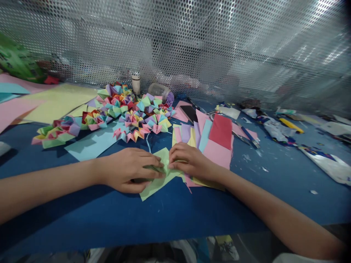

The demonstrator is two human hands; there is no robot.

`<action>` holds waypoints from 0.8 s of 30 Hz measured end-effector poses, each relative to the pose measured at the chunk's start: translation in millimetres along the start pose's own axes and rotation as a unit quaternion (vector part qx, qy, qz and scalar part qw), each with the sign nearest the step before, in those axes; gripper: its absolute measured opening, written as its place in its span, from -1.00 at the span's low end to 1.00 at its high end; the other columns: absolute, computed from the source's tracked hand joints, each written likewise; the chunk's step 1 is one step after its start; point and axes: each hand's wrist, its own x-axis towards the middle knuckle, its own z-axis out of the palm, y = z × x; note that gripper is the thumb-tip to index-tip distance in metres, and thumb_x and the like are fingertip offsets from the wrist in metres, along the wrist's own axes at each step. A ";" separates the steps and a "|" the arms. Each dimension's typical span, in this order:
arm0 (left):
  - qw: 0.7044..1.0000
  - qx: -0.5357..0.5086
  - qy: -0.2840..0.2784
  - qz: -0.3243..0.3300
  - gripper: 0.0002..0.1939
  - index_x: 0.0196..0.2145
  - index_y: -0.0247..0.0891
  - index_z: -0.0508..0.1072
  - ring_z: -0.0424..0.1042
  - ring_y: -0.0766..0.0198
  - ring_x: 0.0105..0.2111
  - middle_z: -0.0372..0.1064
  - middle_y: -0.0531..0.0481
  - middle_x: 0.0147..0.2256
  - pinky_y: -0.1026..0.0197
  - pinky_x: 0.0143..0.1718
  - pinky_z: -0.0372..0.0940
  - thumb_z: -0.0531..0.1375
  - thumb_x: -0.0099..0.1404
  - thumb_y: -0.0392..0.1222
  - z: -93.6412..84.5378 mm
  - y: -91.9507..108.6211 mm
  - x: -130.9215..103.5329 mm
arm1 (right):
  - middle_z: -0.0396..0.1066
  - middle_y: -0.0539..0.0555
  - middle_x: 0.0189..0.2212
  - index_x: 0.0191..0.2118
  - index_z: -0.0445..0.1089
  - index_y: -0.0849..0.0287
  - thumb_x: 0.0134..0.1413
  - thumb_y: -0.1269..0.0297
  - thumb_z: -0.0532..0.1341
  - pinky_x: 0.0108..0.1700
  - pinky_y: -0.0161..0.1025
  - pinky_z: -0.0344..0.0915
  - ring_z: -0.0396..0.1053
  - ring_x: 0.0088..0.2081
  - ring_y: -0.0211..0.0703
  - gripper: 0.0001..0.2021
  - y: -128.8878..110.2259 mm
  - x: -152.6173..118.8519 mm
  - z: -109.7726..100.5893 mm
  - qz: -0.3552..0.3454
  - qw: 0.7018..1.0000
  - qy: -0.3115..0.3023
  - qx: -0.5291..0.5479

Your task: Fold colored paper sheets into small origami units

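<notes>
A light green sheet of paper (155, 188) lies at an angle near the front of the blue table, with a crease or fold across its middle. My left hand (128, 170) covers its left part, fingers bent and their tips holding the paper down. From the other side, my right hand (189, 159) has its curled fingers pinching the paper's right part. Both hands hide some of the sheet. Just beyond my right hand is a fanned pile of coloured paper, with a red sheet (221, 131) on top and a pink sheet (218, 153) under it.
Folded multicoloured paper chains (131, 113) heap up behind my left hand, partly over a light blue sheet (94, 142). A clear jar (159, 90) lies on its side. Further right are a dark phone (188, 113), a blue-handled cutter (249, 136) and scraps. Perforated metal (192, 47) stands behind.
</notes>
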 end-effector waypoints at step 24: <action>1.000 -0.020 0.004 -0.015 -0.62 0.04 -0.16 0.30 0.35 0.08 -0.09 0.32 -0.14 -0.03 0.12 -0.09 0.27 0.03 0.26 -0.21 -0.1 1.3 -2.6 | 0.39 0.05 -0.43 -0.51 0.39 0.20 -0.05 0.37 0.30 -0.26 -0.23 0.23 0.32 -0.31 -0.19 -0.90 -16.7 2.4 11.3 0.112 0.990 0.087 0.004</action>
